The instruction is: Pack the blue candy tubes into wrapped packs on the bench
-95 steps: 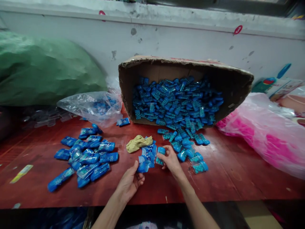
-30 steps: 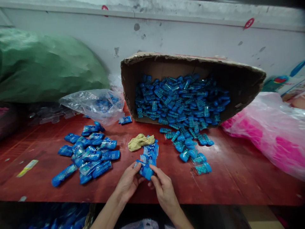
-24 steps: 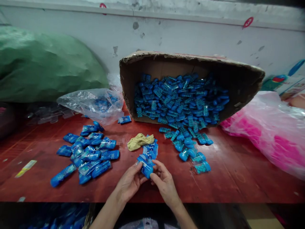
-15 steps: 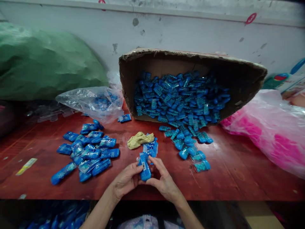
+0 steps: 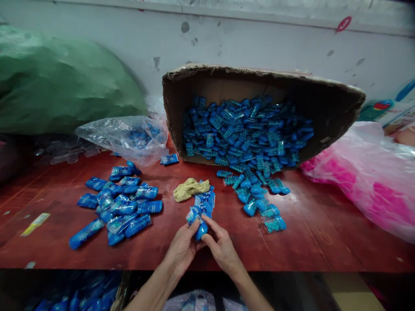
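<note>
Packet (image 5: 200,232) pinched above the table (image 5: 311,248), near its front edge

My left hand (image 5: 184,247) and right hand (image 5: 224,249) grip it with fingertips from both sides. Just beyond lie blue cards (image 5: 205,201), then a yellow cloth (image 5: 188,190). Bare table leaves me room leftward to the packet pile (image 5: 122,207) and rightward to the loose bottles (image 5: 250,209). Half a second ago its white label faced me; I've since turned it.
</note>
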A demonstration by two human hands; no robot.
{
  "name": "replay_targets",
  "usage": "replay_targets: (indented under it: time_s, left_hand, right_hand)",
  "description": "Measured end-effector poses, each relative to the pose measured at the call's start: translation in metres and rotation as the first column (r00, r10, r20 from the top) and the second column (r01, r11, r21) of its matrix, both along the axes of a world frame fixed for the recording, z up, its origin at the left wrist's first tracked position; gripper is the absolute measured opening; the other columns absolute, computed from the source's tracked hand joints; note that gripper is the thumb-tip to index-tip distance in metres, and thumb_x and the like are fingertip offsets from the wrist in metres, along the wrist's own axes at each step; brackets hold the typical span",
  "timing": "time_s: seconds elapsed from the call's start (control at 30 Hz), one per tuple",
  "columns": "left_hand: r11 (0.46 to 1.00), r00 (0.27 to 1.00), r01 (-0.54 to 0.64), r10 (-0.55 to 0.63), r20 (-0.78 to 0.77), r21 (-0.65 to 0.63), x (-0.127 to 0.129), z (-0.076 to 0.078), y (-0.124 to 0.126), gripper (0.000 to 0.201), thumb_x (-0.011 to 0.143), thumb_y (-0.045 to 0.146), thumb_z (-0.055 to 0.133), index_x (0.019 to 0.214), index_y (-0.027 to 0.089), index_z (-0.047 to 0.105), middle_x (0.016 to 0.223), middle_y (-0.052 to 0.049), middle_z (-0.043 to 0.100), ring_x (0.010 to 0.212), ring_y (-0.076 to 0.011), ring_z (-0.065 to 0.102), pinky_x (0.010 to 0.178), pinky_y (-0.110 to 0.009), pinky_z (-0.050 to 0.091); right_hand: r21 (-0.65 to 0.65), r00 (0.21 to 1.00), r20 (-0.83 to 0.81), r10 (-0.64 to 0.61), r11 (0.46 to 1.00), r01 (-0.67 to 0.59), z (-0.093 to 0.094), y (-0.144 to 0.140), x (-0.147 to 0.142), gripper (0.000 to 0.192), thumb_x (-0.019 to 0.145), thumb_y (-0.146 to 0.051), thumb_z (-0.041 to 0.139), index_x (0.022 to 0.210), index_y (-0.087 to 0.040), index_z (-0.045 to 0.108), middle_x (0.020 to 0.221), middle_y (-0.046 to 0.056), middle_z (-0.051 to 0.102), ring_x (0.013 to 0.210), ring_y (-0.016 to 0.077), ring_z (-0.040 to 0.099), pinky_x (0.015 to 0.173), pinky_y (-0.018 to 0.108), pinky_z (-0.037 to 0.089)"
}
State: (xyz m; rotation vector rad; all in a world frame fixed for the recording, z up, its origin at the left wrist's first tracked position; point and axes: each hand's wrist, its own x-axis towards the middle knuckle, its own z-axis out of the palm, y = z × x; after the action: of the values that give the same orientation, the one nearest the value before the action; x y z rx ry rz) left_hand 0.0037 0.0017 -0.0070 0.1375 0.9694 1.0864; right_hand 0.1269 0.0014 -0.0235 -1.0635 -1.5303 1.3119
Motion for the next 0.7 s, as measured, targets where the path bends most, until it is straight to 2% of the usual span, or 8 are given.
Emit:
replay_targets:
  time_s: [0.1,0.23,0.37,0.47,0.57,0.7]
  left_hand:
    - [1.0,1.0,-0.019,0.019,-0.022,0.003,0.001,0.003,-0.001,0.015,0.074,0.026,0.061,0.083,0.014,0.062,0.07,-0.002,0.067,0.06,-0.0103,0.061,0.057,-0.023,0.052]
    - [0.996,0.998,0.052,-0.054,0.026,0.068,-0.009,0.009,-0.003,0.02,0.077,0.028,0.057,0.089,0.013,0.062,0.078,-0.005,0.069,0.071,-0.0153,0.064,0.067,-0.029,0.053]
    - [0.99,0.993,0.113,-0.115,0.02,0.084,-0.019,0.008,-0.006,0.023,0.076,0.022,0.059,0.097,0.015,0.059,0.087,-0.006,0.069,0.075,-0.0157,0.065,0.071,-0.03,0.052]
    - [0.993,0.995,0.096,-0.095,-0.018,0.067,-0.02,0.007,-0.006,0.023,0.074,0.02,0.061,0.096,0.017,0.058,0.087,-0.004,0.068,0.071,-0.0141,0.065,0.067,-0.028,0.053]
    - [0.992,0.996,0.07,-0.064,-0.057,0.108,-0.018,0.009,-0.005,0.027,0.071,0.018,0.063,0.097,0.018,0.057,0.088,-0.004,0.068,0.071,-0.0136,0.064,0.064,-0.027,0.053]
    - [0.992,0.997,0.03,-0.022,-0.072,0.12,-0.016,0.011,-0.005,0.028,0.068,0.017,0.066,0.095,0.017,0.059,0.086,-0.004,0.069,0.072,-0.0139,0.064,0.065,-0.025,0.051]
  right_hand:
    - [0.009,0.997,0.015,-0.082,0.997,0.082,-0.003,0.0,-0.003,0.043,0.077,-0.017,0.054,0.12,-0.022,0.052,0.112,0.006,0.062,0.101,0.0209,0.057,0.09,0.034,0.044]
    - [-0.106,0.995,-0.03,-0.09,0.991,0.087,-0.003,0.001,-0.006,0.039,0.077,-0.02,0.055,0.116,-0.022,0.054,0.092,0.002,0.066,0.082,0.0176,0.06,0.079,0.03,0.048]
    - [-0.178,0.993,-0.103,-0.052,0.983,0.033,-0.001,0.002,-0.007,0.037,0.077,-0.021,0.055,0.114,-0.021,0.055,0.092,0.002,0.065,0.086,0.018,0.06,0.082,0.031,0.046]
    - [-0.197,0.992,-0.121,-0.044,0.98,0.019,-0.001,0.003,-0.009,0.034,0.076,-0.021,0.056,0.111,-0.02,0.057,0.092,0.003,0.066,0.088,0.0188,0.06,0.082,0.032,0.046]
    - [-0.195,0.988,-0.152,-0.034,0.981,0.004,0.002,0.004,-0.01,0.032,0.077,-0.02,0.055,0.109,-0.021,0.058,0.099,0.003,0.066,0.091,0.0193,0.06,0.083,0.032,0.046]
    - [-0.186,0.983,-0.182,0.015,0.981,-0.049,0.006,0.002,-0.013,0.038,0.078,-0.019,0.054,0.116,-0.022,0.054,0.111,0.004,0.062,0.102,0.0201,0.056,0.091,0.034,0.042]
